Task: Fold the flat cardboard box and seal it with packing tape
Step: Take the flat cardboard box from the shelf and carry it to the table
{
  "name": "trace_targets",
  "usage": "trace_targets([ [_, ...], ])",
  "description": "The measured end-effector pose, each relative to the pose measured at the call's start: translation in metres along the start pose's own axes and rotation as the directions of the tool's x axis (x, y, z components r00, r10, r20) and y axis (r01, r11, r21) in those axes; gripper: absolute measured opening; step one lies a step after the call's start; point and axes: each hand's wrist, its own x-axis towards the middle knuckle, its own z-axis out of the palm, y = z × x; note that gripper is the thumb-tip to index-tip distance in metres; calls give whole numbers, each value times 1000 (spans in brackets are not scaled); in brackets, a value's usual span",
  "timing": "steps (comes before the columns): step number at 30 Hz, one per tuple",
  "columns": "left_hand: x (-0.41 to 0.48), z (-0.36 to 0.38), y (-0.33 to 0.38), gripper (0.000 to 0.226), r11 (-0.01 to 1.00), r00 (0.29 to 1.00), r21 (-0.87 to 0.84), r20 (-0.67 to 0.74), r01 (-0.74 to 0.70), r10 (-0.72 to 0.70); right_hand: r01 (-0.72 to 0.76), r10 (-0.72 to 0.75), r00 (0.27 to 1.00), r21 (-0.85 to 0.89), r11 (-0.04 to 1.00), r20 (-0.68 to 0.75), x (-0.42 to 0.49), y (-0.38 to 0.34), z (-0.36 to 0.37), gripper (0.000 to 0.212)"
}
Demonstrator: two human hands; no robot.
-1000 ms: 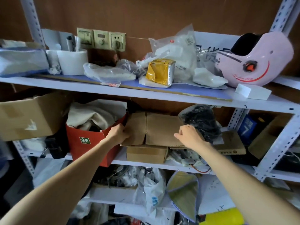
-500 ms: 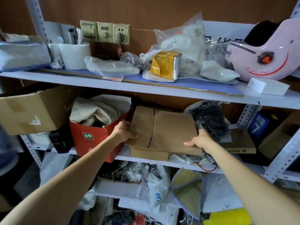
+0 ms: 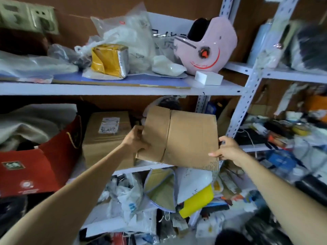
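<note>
Two bare hands hold the flat cardboard box (image 3: 185,138) in the middle of the frame, in front of the middle shelf (image 3: 123,171) of a white metal rack. The box is collapsed flat and tilted, with a vertical crease left of its centre and the corrugated edge showing along its lower right side.

The left hand (image 3: 135,141) grips the box's left edge, its fingers clamped on the cardboard with the thumb on the near face. The right hand (image 3: 228,149) holds the right edge low down. Its thumb lies across the near corner and its fingers (image 3: 223,138) are curled round the edge, so both hands are closed on the box. Both forearms reach up from the lower corners of the frame.

Behind the left hand, a sealed brown carton (image 3: 108,138) with a white label stands on the middle shelf. A red paper bag (image 3: 35,167) holding pale cloth sits at the left of the frame.

On the upper shelf (image 3: 106,90) a yellow wrapped parcel (image 3: 108,60) lies among clear plastic bags. A pink helmet (image 3: 207,46) sits to the right of it, with a small white block (image 3: 208,77) just in front. Wall sockets (image 3: 30,18) show at the upper left.

Below the box, a yellow mailer (image 3: 198,200) lies in a heap of bags and papers. The rack at the right of the frame is blurred.
</note>
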Motion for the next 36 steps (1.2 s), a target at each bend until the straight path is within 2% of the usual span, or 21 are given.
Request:
trace_targets([
  [4,19,67,17,78,997,978,-49,196,-67,75,-7,15,977,38,999,-215,-30,47,-48,92],
  [8,10,141,40,70,975,886,-155,415,-156,208,14,49,925,164,986,-377,-87,104,-89,79],
  [11,-11,200,56,69,942,794,-200,508,-268,333,-17,101,828,154,988,-552,-147,149,-113,75],
  [14,-49,269,77,61,936,657,-248,666,-251,353,-96,220,691,215,972,-689,-218,195,-135,80],
  [17,-109,349,96,54,928,526,-271,766,-256,369,-199,279,494,205,958,-823,-299,253,-163,87],
  [19,-158,396,112,63,923,429,-286,822,-259,375,-234,297,370,222,947,-880,-360,262,-170,90],
  [22,-245,463,138,82,882,260,-349,862,-317,435,-318,427,234,346,883,-873,-456,285,-178,77],
  [26,-370,527,167,80,839,6,-418,894,-349,448,-423,474,-24,439,793,-880,-572,322,-181,67],
  [28,-432,549,180,79,826,-92,-446,892,-344,443,-452,482,-144,491,745,-864,-623,333,-179,73],
  [32,-538,584,199,84,811,-248,-495,867,-312,433,-448,514,-277,582,678,-812,-705,353,-177,74],
  [36,-631,614,215,80,797,-345,-539,828,-271,442,-385,516,-393,646,659,-761,-770,372,-178,77],
])
